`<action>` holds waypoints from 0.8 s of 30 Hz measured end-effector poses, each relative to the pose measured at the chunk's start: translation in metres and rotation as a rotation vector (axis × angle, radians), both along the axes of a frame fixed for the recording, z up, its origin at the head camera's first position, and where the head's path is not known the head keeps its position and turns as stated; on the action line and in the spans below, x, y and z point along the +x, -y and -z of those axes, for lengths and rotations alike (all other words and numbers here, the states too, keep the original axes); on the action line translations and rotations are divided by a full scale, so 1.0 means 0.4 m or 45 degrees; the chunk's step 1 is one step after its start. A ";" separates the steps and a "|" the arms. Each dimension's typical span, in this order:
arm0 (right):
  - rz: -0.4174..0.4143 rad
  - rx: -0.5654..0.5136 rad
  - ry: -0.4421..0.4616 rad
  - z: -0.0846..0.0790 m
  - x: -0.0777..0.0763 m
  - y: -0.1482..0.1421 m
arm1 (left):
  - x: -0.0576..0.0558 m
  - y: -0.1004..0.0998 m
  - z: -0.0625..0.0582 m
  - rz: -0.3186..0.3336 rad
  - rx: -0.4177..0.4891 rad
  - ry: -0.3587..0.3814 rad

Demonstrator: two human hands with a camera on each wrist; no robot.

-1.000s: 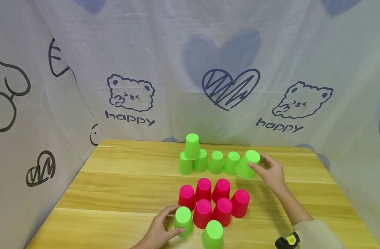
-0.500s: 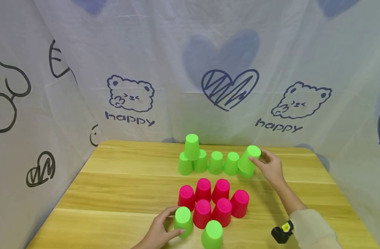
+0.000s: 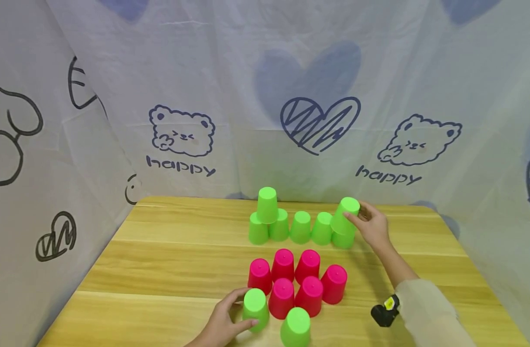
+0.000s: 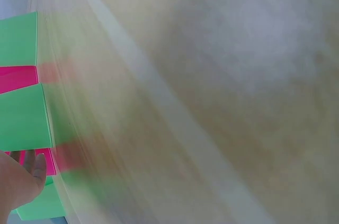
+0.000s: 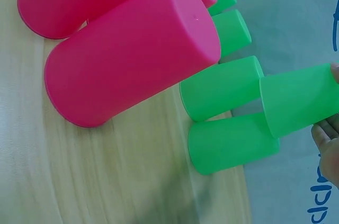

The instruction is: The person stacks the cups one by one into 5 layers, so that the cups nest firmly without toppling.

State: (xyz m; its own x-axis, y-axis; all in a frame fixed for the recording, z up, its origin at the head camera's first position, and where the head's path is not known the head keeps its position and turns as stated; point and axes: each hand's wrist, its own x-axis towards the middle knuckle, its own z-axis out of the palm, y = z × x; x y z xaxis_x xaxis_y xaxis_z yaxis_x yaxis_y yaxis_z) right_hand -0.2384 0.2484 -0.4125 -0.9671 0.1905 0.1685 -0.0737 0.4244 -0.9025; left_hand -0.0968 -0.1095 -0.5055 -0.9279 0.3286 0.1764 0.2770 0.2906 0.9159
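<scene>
My right hand (image 3: 372, 227) pinches an upside-down green cup (image 3: 346, 216) between thumb and fingers. The cup's rim is at the top of the rightmost green cup (image 3: 343, 239) of the back row; in the right wrist view this held cup (image 5: 299, 99) overlaps the tops of two standing cups. My left hand (image 3: 223, 318) is curled around a green cup (image 3: 255, 311) standing at the front, thumb on its near side. Another green cup (image 3: 296, 327) stands to its right. At the left of the back row, one green cup (image 3: 267, 206) sits across two others.
Several pink cups (image 3: 284, 299) stand upside down between the front and back green cups. The wooden table (image 3: 169, 250) ends at a printed white cloth (image 3: 239, 159) behind. A black device with a yellow mark (image 3: 385, 311) is by the right sleeve.
My right hand has raised the green cup and shifted it slightly left, uncovering the rightmost cup below. My left hand has stayed on its cup.
</scene>
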 end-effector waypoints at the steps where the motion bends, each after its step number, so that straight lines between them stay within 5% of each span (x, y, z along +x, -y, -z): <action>1: 0.000 -0.005 0.007 -0.002 -0.002 0.002 | 0.000 0.000 0.000 0.002 0.000 -0.003; 24: -0.005 -0.002 0.064 -0.025 -0.034 0.013 | 0.001 0.000 -0.006 0.019 -0.010 0.074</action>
